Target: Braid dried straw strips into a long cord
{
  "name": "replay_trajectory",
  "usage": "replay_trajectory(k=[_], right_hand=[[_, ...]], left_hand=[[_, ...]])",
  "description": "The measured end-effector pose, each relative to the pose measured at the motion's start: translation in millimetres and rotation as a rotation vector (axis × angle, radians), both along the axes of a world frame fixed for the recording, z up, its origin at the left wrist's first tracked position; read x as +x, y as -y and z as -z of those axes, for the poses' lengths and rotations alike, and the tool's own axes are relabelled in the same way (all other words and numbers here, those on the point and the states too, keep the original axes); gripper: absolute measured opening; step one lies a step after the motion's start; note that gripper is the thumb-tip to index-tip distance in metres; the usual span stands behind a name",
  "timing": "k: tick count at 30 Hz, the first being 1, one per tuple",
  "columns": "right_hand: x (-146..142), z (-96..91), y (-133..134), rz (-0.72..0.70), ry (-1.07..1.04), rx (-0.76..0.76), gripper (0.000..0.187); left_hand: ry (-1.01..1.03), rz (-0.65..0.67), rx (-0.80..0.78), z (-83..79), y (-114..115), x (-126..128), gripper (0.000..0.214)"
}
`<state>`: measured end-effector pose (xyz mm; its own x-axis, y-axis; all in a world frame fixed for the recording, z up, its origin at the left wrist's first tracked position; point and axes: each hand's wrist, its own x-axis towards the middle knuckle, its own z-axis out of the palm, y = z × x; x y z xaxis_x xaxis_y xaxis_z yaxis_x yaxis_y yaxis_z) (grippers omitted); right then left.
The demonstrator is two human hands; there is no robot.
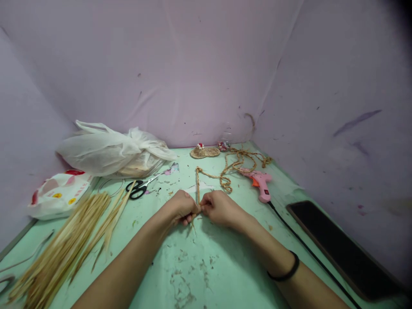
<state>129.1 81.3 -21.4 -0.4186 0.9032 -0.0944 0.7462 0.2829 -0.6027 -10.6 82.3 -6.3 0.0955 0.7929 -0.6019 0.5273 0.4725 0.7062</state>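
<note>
Nearest me, at the lower left, lies the loose bundle of long pale straw stalks (61,249) on the mint-green table (206,274), apparently the stock not yet worked. Beyond it sit a red-and-white printed plastic bag (58,195), a crumpled white plastic sack (109,148) and black-handled scissors (138,188). At centre, my left hand (182,208) and my right hand (220,208) nearly meet, fingers of each pinched closed on the working end of the braided tan straw cord (198,189). That cord runs away from my hands and loops in a tangle toward the back wall, so I judge a good length is plaited. A small round woven straw hat (203,151) sits behind. Rightward rest the pink glue gun (261,183) and a dark flat phone (341,249).
</note>
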Motion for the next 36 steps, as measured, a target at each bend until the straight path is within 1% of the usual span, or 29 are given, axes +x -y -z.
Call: replay_trajectory(k=[2, 4, 6, 8, 12, 15, 17, 20, 23, 24, 25, 27, 28, 29, 31, 32, 33, 34, 36], right_hand=[[-2.5, -9.5, 5.5, 0.001, 0.127, 0.070, 0.017], [-5.9, -19.2, 11.9, 0.049, 0.247, 0.122, 0.018], [-9.6, -28.0, 18.3, 0.128, 0.345, 0.150, 0.019], [-13.3, -35.0, 24.1, 0.189, 0.396, 0.145, 0.021], [-20.4, -41.8, 32.9, 0.216, 0.402, 0.094, 0.022], [-25.6, -41.5, 37.2, 0.213, 0.379, 0.088, 0.023], [-27.4, -41.2, 38.7, 0.197, 0.361, 0.085, 0.023], [-22.1, -43.9, 36.4, 0.141, 0.321, 0.062, 0.020], [-4.5, -48.1, 25.2, 0.024, 0.195, -0.088, 0.016], [2.3, -48.4, 19.8, 0.026, 0.138, -0.143, 0.018], [8.2, -47.9, 14.5, 0.080, 0.063, -0.149, 0.018], [14.4, -44.1, 5.7, 0.267, -0.091, -0.161, 0.015], [13.9, -41.4, 3.2, 0.334, -0.187, -0.225, 0.012], [11.2, -38.6, 2.3, 0.368, -0.288, -0.342, 0.009], [1.5, -33.4, 4.3, 0.345, -0.461, -0.621, 0.008], [-3.9, -31.3, 6.5, 0.319, -0.512, -0.721, 0.008], [-8.6, -29.4, 8.6, 0.301, -0.539, -0.777, 0.007], [-12.1, -27.4, 10.3, 0.291, -0.543, -0.786, 0.007], [-15.1, -22.8, 11.3, 0.303, -0.499, -0.711, 0.010]], left_hand=[[-0.028, 0.013, 0.036, 1.7, 0.8, 1.3, 0.011], [-0.033, 0.012, 0.063, 1.8, 2.1, 2.9, 0.011], [-0.040, 0.002, 0.041, -0.3, 3.8, 4.4, 0.012], [-0.027, -0.019, 0.005, -3.0, 5.0, 5.1, 0.013], [0.085, -0.057, -0.058, -2.5, 2.5, 0.6, 0.012], [0.289, -0.039, -0.128, 1.5, -2.0, -6.6, 0.010], [0.389, -0.011, -0.130, 2.8, -3.9, -10.5, 0.009], [0.354, -0.001, -0.071, 1.9, -4.7, -13.2, 0.004], [0.318, 0.011, -0.058, 0.7, -4.8, -13.9, 0.009], [0.321, 0.018, -0.062, 0.8, -5.0, -13.9, 0.010], [0.325, 0.026, -0.066, 1.1, -5.1, -14.0, 0.011], [0.326, 0.035, -0.062, 2.1, -5.4, -14.0, 0.011], [0.326, 0.042, -0.058, 2.4, -5.4, -14.0, 0.011], [0.326, 0.048, -0.053, 2.6, -5.4, -13.9, 0.011], [0.321, 0.058, -0.041, 2.5, -5.1, -13.9, 0.010], [0.315, 0.062, -0.034, 2.3, -5.0, -14.0, 0.010], [0.307, 0.067, -0.028, 2.1, -4.9, -14.1, 0.009], [0.299, 0.073, -0.023, 2.0, -4.8, -14.4, 0.008], [0.280, 0.091, -0.014, 2.1, -4.7, -15.0, 0.007]])
